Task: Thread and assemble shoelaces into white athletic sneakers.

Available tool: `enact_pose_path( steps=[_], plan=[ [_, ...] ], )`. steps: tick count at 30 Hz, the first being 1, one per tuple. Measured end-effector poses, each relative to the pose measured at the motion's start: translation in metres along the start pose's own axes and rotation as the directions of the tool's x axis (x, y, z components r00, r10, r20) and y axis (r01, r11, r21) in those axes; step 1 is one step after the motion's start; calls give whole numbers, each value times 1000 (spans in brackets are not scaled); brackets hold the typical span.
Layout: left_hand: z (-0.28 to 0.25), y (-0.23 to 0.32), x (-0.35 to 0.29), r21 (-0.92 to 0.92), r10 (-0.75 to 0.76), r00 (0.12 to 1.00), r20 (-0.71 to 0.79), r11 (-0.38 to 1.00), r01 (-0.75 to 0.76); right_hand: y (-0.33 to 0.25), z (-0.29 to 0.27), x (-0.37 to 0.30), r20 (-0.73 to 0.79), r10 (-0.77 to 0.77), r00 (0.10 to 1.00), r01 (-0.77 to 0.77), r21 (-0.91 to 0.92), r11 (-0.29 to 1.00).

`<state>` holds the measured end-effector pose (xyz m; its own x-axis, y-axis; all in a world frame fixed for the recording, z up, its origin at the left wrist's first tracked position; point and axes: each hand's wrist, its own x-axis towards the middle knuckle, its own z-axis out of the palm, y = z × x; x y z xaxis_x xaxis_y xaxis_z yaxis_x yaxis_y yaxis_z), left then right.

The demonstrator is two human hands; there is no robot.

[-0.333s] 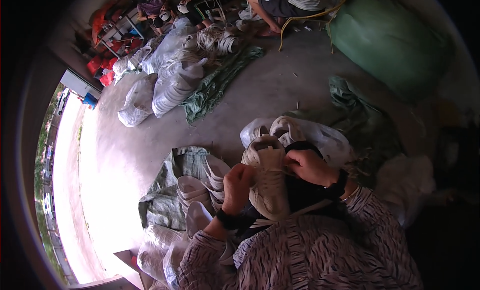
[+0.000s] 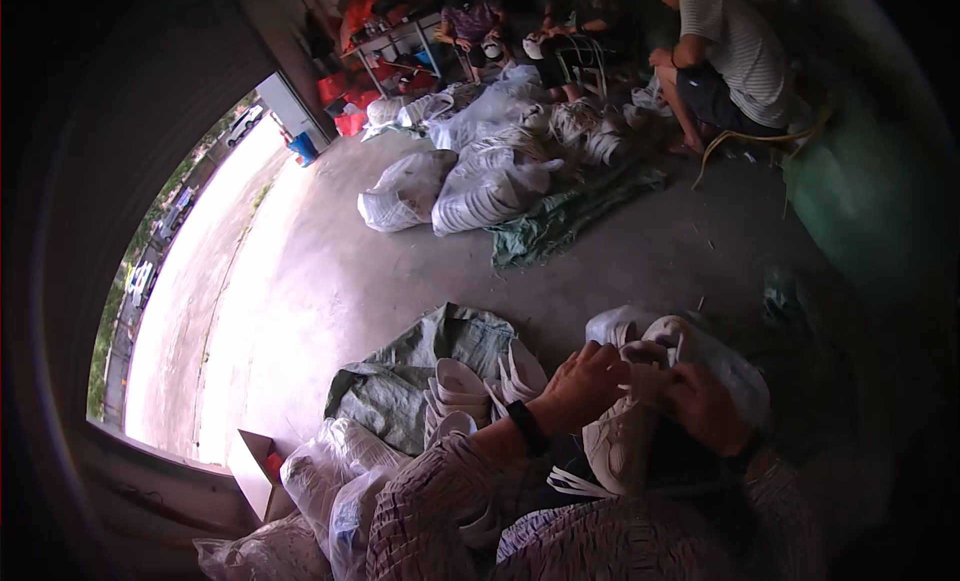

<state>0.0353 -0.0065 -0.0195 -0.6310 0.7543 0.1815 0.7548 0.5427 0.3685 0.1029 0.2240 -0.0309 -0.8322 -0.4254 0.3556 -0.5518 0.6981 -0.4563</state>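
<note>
A beige lace-up sneaker (image 2: 618, 446) lies toe toward me over my dark-clad lap, at the lower right of centre. My left hand (image 2: 588, 379) reaches across to its upper end, fingers pinched at a pale shoelace (image 2: 626, 387). Close against the sneaker's right side, my right hand (image 2: 705, 401) is closed; shadow hides what its fingers hold. Loose pale lace ends (image 2: 580, 483) trail left of the toe. Just beyond my hands, another beige shoe (image 2: 672, 333) rests on a clear plastic bag (image 2: 735, 373).
Left of my arm, nested white shoe uppers (image 2: 458, 383) stand by a green woven sheet (image 2: 385, 401). Plastic bags (image 2: 325, 471) lie lower left. Farther off are bagged shoe parts (image 2: 490, 191), a seated person in a striped shirt (image 2: 735, 56) and other seated people. A doorway (image 2: 190, 311) opens left.
The view has tilted up and turned left, so the scene sits farther right. My left hand has moved from the sneaker's left side to its upper end, closer to my right hand.
</note>
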Motion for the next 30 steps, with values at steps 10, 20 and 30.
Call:
enact_pose_path(
  steps=[10, 20, 30],
  plan=[
    [-21, -14, 40, -128, 332, 878, 344, 943, -307, 13, -1, 20, 267, -107, 958, 115, -14, 993],
    [42, -13, 45, -59, 286, 955, 76, 958, -282, 32, 38, 26, 365, 43, 930, 33, -201, 979],
    [72, -22, 29, -890, -247, 969, 0, 441, 113, -9, -5, 41, 173, 390, 904, -417, 559, 717]
  ],
)
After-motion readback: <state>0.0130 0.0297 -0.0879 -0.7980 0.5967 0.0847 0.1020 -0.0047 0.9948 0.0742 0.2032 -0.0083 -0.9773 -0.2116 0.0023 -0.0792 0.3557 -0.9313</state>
